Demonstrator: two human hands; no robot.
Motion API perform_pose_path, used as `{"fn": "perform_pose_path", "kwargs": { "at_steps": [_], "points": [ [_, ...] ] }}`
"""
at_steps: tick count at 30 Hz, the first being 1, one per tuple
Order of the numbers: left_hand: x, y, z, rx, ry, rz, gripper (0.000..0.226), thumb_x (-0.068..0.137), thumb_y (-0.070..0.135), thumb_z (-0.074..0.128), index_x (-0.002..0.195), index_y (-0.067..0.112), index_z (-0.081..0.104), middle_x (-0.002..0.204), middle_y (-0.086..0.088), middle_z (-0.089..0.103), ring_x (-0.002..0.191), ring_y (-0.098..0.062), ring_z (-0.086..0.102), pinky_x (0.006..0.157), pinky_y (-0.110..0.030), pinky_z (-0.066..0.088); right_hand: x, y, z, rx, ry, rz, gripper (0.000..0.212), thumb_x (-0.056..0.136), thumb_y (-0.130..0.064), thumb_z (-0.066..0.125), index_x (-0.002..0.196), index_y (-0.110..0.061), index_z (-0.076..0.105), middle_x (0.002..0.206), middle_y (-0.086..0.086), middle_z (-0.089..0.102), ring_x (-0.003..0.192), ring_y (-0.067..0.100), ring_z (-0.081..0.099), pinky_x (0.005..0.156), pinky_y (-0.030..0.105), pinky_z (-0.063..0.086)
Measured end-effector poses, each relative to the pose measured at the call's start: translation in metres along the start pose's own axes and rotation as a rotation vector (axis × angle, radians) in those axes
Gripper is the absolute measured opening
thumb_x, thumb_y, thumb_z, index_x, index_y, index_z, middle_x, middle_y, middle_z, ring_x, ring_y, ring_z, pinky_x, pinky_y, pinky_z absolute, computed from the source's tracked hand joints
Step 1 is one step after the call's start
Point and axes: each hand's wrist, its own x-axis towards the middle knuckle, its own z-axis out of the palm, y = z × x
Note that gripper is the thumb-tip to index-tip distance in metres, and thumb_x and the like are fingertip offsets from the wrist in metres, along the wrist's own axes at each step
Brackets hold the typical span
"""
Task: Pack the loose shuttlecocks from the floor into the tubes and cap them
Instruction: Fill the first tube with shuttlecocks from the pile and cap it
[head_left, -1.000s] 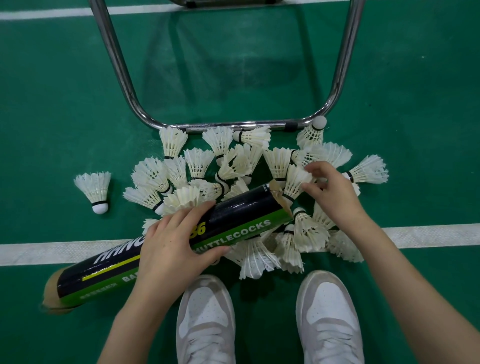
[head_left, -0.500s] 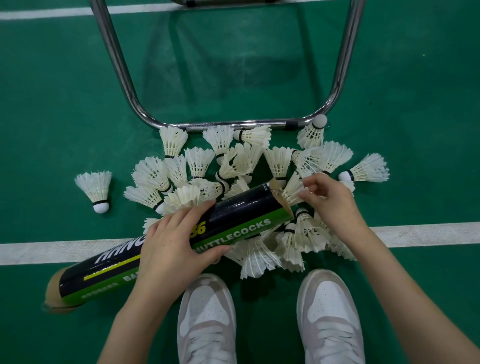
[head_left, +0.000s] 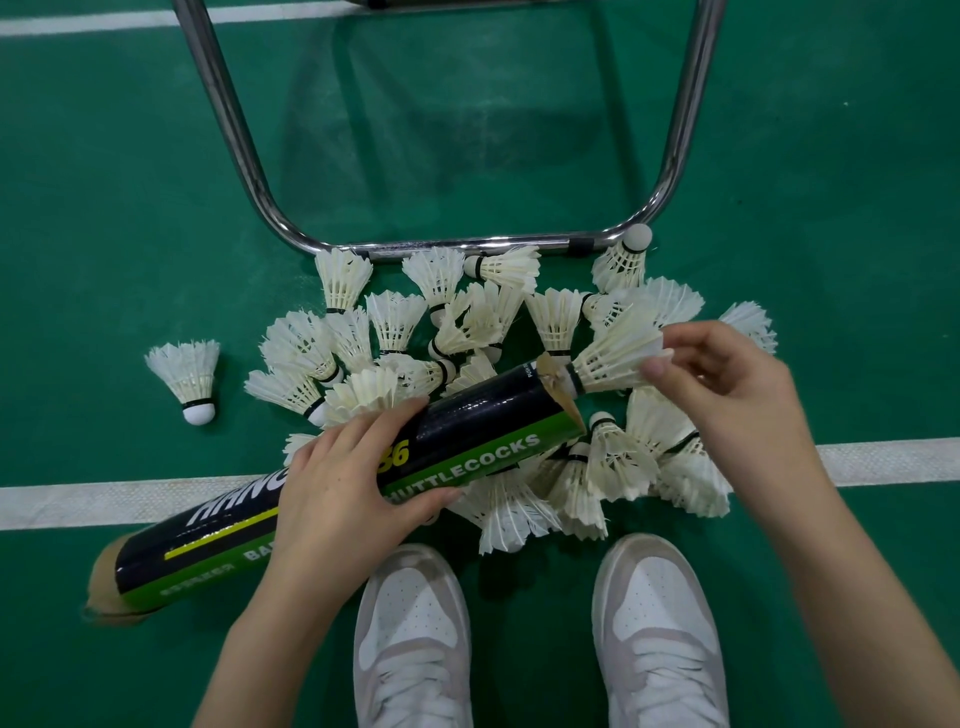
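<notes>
A black and green shuttlecock tube (head_left: 467, 431) lies slanted across the white court line, held around its middle by my left hand (head_left: 353, 488). Its open mouth points up and to the right. My right hand (head_left: 727, 379) pinches the feather end of a white shuttlecock (head_left: 613, 353) whose cork end sits just inside the tube mouth. A pile of loose white shuttlecocks (head_left: 467, 322) covers the green floor behind and to the right of the tube. One lone shuttlecock (head_left: 189, 376) stands apart at the left.
A chrome chair-leg frame (head_left: 441, 244) curves along the floor just behind the pile. My two white shoes (head_left: 535, 634) are at the bottom edge. The tube's brown far end (head_left: 101, 592) lies at the lower left.
My right hand has lifted a shuttlecock from the pile and brought its cork end into the tube mouth. The left hand and the tube have stayed in place.
</notes>
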Motion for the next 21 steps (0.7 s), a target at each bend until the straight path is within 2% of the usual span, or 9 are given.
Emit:
{"fn": "perform_pose_path", "kwargs": {
  "at_steps": [4,9,11,13,16,21],
  "points": [
    [0.0,0.001,0.001,0.005,0.002,0.005,0.078,0.064,0.079,0.041,0.132,0.042,0.04,0.118,0.01,0.059,0.109,-0.021,0.055,0.091,-0.042,0.04,-0.013,-0.003,0.013,0.042,-0.09,0.031,0.02,0.081,-0.005,0.065,0.087,-0.023,0.06,0.079,-0.003,0.065,0.07,-0.001,0.06,0.066,0.01,0.046],
    [0.0,0.001,0.001,0.008,-0.001,0.004,0.078,0.064,0.078,0.04,0.133,0.041,0.04,0.118,0.012,0.058,0.11,-0.019,0.054,0.091,-0.04,0.039,-0.023,-0.003,0.027,0.117,-0.175,0.053,0.018,0.085,-0.007,0.059,0.091,-0.024,0.061,0.082,-0.005,0.067,0.078,0.004,0.062,0.072,0.014,0.047],
    [0.001,0.001,0.001,0.008,-0.002,0.002,0.079,0.063,0.078,0.04,0.133,0.041,0.041,0.118,0.012,0.057,0.11,-0.019,0.053,0.091,-0.039,0.038,-0.025,-0.001,0.03,0.135,-0.199,0.073,0.016,0.082,-0.014,0.062,0.093,-0.024,0.061,0.084,-0.005,0.066,0.08,0.004,0.061,0.073,0.015,0.047],
    [0.0,0.0,0.001,0.008,0.0,0.006,0.078,0.063,0.077,0.041,0.133,0.041,0.041,0.118,0.012,0.057,0.109,-0.019,0.053,0.091,-0.039,0.038,-0.027,0.001,0.034,0.13,-0.212,0.092,0.023,0.073,-0.024,0.067,0.095,-0.027,0.06,0.087,-0.002,0.066,0.083,0.008,0.061,0.077,0.021,0.048],
    [0.0,0.0,0.002,0.008,0.002,0.009,0.078,0.063,0.077,0.041,0.132,0.041,0.041,0.117,0.012,0.057,0.109,-0.02,0.054,0.09,-0.039,0.038,-0.03,0.004,0.039,0.093,-0.189,0.099,0.033,0.071,-0.016,0.074,0.097,-0.027,0.059,0.09,0.002,0.065,0.086,0.013,0.06,0.083,0.027,0.049],
    [-0.001,-0.001,0.002,0.008,0.006,0.021,0.076,0.064,0.077,0.042,0.131,0.043,0.039,0.117,0.012,0.058,0.108,-0.02,0.055,0.089,-0.039,0.039,-0.032,0.006,0.047,0.016,-0.106,0.081,0.044,0.068,-0.013,0.078,0.095,-0.038,0.054,0.088,-0.009,0.058,0.08,0.001,0.055,0.076,0.012,0.045]
  ]
}}
